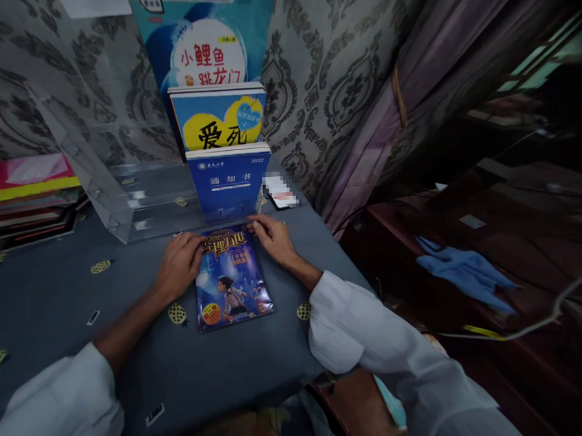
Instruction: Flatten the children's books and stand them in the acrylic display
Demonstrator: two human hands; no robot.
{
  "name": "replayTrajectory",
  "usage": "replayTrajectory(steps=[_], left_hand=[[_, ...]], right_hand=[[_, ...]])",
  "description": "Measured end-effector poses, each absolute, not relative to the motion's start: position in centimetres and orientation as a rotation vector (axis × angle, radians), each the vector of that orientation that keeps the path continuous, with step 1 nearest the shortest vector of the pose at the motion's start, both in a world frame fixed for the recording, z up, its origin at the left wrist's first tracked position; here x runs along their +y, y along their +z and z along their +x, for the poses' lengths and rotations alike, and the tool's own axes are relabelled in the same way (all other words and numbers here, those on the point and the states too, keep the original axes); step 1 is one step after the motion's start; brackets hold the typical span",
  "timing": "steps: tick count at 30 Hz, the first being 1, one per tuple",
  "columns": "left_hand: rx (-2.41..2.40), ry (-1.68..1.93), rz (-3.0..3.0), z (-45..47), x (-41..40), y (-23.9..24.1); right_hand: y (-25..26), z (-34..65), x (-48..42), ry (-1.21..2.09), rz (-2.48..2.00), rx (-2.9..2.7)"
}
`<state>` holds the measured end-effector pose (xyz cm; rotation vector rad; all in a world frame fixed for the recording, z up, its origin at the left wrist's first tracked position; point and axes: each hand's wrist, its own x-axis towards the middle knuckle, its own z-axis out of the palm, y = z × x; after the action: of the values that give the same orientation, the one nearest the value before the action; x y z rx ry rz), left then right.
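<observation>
A glossy blue paperback book [233,276] with gold lettering and a cartoon figure on its cover lies on the grey tabletop in front of me. My left hand [180,266] is at its upper left edge, fingers bent together and thumb against the cover's side. At the upper right corner is my right hand [274,240], its thumb and index finger closed on the corner; its other fingers are partly hidden. Just behind stands a blue booklet [231,185] marked 2022, upright in a clear acrylic rack [107,198]. Its lower edge is close to my right fingertips.
Behind the booklet stand a yellow-and-blue book [222,121] and a taller teal book [256,24]. A stack of books [31,192] lies at left. A phone-like item [282,191], partly blurred out, rests near the wall. Right of the table edge hangs a blue cloth [462,267].
</observation>
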<state>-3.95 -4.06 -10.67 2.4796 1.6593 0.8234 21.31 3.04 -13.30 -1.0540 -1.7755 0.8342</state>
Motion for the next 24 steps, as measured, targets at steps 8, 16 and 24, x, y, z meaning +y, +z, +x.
replayTrajectory(steps=[8,16,24], left_hand=[[1.513,0.655,2.63,-2.1,-2.4,-10.3],[1.368,0.518,2.734,0.8,0.1,-9.9],[1.343,0.468,2.786,1.4,1.1,-10.3]], right_hand=[[-13.3,21.3,3.2,0.83,-1.066,-1.79],[-13.0,21.4,3.1,0.873,-1.047,-1.787],[-13.5,21.6,4.1,0.975,-1.013,-1.793]])
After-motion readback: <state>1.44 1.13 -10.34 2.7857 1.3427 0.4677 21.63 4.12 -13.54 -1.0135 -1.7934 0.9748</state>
